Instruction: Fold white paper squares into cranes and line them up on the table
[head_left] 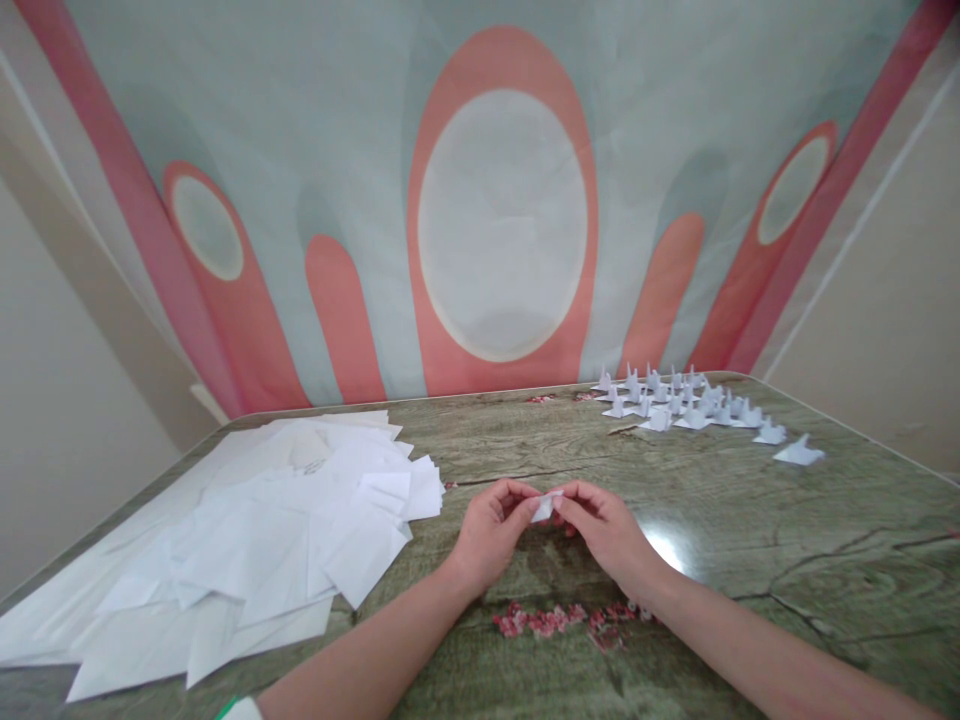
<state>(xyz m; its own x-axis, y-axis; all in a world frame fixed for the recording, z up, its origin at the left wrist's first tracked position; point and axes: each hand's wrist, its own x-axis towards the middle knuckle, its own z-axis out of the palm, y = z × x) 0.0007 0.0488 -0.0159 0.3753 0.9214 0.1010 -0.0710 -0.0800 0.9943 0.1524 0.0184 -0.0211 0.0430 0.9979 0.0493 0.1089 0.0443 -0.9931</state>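
Two-handed pinch: your left hand (491, 535) and right hand (606, 530) come together over the near middle of the table (480, 435), grasping one small folded paper (545, 507) between them.
Left hand: it has the paper's left side, thumb to the front; how the fingers behind are set, I can't tell from here.
Right hand: same story on the right side, thumb pressed to the near face, the two thumbs almost meeting.
Small folded paper: up off the tabletop, white, partly covered by your fingers; its exact creases are too small to read.
The crease: this looks like fine fold work, so let one hand anchor while the other presses, and line up the edges before you bear down.
Pressure: go firm along the fold but gentle at the points; a piece this small could tear or skew if both hands pull.
Far right: folded paper figures (694, 416) stand in loose rows, well apart from your hands, a handy check for crispness.
Left side: the heap of white sheets (247, 540) sprawls from near to far; mind your left forearm there, since a brush could slide the loose ones.
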